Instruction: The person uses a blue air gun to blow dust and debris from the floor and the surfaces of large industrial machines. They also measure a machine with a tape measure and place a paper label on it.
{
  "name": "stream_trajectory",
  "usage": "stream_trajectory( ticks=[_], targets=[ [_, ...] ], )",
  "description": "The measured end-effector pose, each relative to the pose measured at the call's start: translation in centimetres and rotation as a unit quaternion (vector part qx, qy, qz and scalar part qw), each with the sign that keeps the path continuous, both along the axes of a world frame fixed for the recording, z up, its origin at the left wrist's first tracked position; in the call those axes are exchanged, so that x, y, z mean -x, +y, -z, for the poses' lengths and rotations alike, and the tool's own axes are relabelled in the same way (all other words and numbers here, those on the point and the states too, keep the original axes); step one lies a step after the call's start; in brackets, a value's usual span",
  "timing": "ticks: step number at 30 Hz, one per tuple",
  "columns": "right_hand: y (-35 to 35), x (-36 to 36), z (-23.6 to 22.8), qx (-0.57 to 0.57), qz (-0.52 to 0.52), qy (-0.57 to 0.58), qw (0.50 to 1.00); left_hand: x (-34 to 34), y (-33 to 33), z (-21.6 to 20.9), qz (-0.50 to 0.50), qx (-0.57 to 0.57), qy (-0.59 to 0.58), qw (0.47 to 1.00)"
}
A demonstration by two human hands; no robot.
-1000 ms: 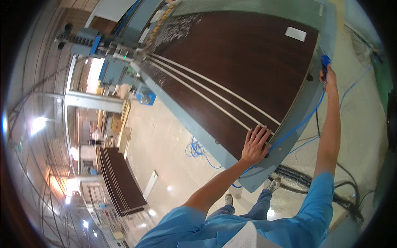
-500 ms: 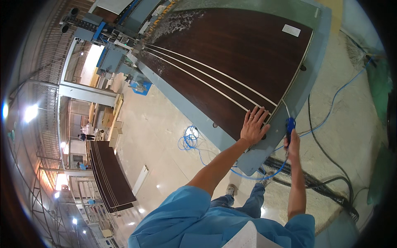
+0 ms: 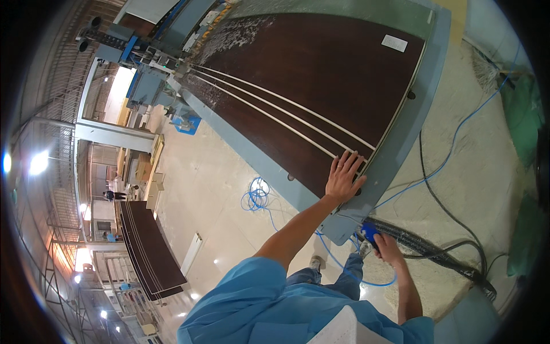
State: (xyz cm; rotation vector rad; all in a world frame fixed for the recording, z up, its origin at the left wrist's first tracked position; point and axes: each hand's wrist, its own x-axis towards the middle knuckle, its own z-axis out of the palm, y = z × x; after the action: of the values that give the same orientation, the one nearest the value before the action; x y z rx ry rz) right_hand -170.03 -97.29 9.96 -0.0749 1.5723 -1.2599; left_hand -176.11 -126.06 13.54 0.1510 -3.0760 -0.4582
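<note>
My left hand (image 3: 342, 180) lies on the near end of a large dark brown panel (image 3: 309, 69), fingers spread, beside the ends of three pale lines that run along its surface. In my right hand (image 3: 391, 251) is a blue air blow gun (image 3: 370, 230), held low and just off the table's near corner. Its thin metal nozzle points left toward that corner. A blue air hose (image 3: 366, 283) loops below it. The panel rests on a grey-blue machine table (image 3: 432, 74), and a white label (image 3: 395, 43) sticks to its far right part.
A machine head (image 3: 163, 60) stands at the panel's far left end, with pale dust nearby. Black cables (image 3: 435, 258) and coiled blue hose (image 3: 258, 195) lie on the floor. Another dark panel (image 3: 146, 246) stands at the left, with people farther back.
My right hand has swung the air blow gun down and left, from the panel's right edge to below the table's near corner. My left hand stays on the panel.
</note>
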Motion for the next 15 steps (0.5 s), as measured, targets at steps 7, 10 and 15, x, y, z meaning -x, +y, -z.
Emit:
stream_trajectory(
  ticks=[7,10,15],
  targets=[
    [2.5,24.7,0.9,0.03,0.301,0.183,0.935,0.7,-0.3,0.4,0.03,0.01,-0.014,0.999],
    [-0.5,38.5,1.6,0.116,0.467,0.152,0.863,0.7,-0.2,0.4,0.018,0.017,-0.013,1.0],
    [-6.0,52.5,4.1,0.188,0.527,0.039,0.828,0.9,-0.5,0.2,0.021,0.004,-0.026,0.999]
  ],
)
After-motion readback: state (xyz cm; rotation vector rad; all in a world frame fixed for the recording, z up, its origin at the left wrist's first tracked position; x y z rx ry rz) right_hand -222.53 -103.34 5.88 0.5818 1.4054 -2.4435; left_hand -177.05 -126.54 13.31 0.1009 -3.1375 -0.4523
